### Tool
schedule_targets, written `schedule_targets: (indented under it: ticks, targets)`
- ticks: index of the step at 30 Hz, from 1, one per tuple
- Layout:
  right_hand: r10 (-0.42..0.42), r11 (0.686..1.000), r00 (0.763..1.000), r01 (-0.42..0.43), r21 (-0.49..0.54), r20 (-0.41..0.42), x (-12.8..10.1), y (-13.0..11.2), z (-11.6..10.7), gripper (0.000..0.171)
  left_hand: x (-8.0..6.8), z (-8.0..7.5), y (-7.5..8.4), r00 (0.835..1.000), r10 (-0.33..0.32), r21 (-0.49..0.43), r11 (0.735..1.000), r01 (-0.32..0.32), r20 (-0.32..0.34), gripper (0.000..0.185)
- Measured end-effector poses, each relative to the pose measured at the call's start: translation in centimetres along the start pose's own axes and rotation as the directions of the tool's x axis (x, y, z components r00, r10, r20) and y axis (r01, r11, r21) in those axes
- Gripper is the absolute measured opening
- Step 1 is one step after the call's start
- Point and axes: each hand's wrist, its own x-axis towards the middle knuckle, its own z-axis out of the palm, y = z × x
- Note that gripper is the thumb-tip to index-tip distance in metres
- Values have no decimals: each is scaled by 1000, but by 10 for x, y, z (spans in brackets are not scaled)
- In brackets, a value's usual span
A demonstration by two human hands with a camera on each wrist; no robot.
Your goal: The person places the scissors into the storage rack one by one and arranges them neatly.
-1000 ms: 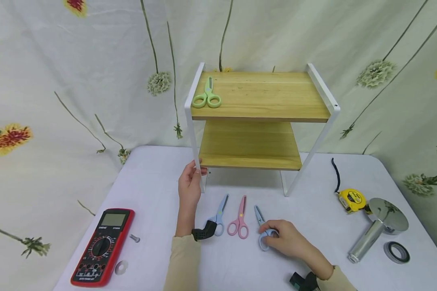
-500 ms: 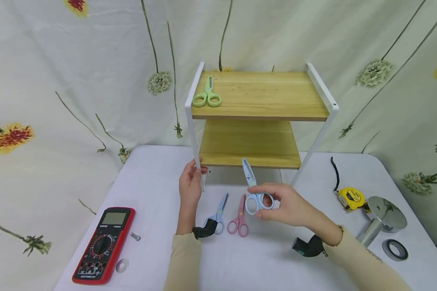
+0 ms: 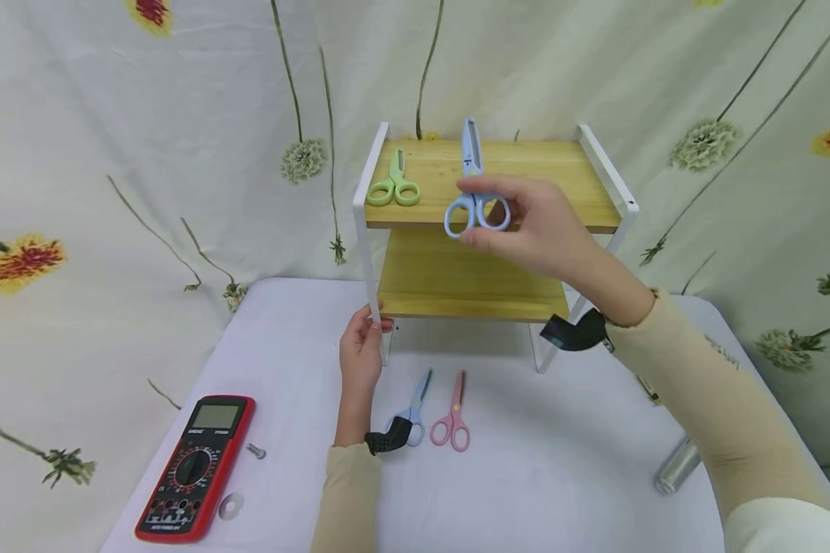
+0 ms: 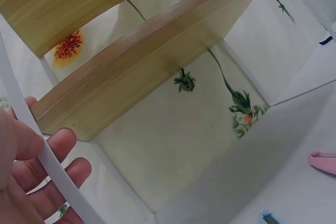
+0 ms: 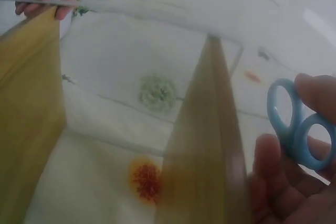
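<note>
1. Right hand (image 3: 539, 230) pinches the handle loops of a pair of light-blue scissors (image 3: 472, 188), thumb and fingers curled round the rings, blades pointing up and away, held in the air just in front of the top shelf (image 3: 546, 173) of a two-tier wooden rack (image 3: 360, 230).
2. Left hand (image 3: 361, 353) grips the rack's white front-left leg near the tabletop, fingers wrapped round the thin bar, as the left wrist view confirms.
3. Green scissors (image 3: 393, 187) already lie on the top shelf at its left end; blue scissors (image 3: 412, 415) and pink scissors (image 3: 453, 418) lie side by side on the white table (image 3: 539, 476), near the left wrist.
4. Judged from this, the step in hand is carrying the light-blue pair to the top shelf; the next move calls for lowering it flat onto bare wood, right of the green pair, before letting go.
5. Also on the table: a red multimeter (image 3: 195, 468), a small bolt (image 3: 255, 451) and a washer (image 3: 231, 507) at the near left, and a metal cylinder (image 3: 676, 466) by the right forearm.
</note>
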Motion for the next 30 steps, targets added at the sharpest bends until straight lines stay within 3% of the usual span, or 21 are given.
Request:
schedule_targets:
  ticks: [5, 9, 17, 23, 30]
  targets:
    - [116, 988, 992, -111, -108, 38, 45, 14, 2, 49, -1, 1, -3, 1000, -17, 8, 1000, 17, 10, 33]
    - [187, 974, 978, -172, -149, 91, 62, 25, 7, 50, -1, 2, -4, 1000, -21, 17, 1000, 20, 12, 34]
    - [238, 959, 962, -213, -185, 130, 65, 26, 8, 47, 0, 1, 0, 1000, -4, 22, 1000, 4, 16, 33]
    - [198, 956, 971, -162, -244, 134, 65, 22, 13, 33, 0, -2, 1, 1000, -3, 14, 1000, 2, 10, 34]
    - [166, 952, 980, -130, -276, 110, 64, 22, 16, 32, 0, -1, 0, 1000, 5, 5, 1000, -5, 7, 33]
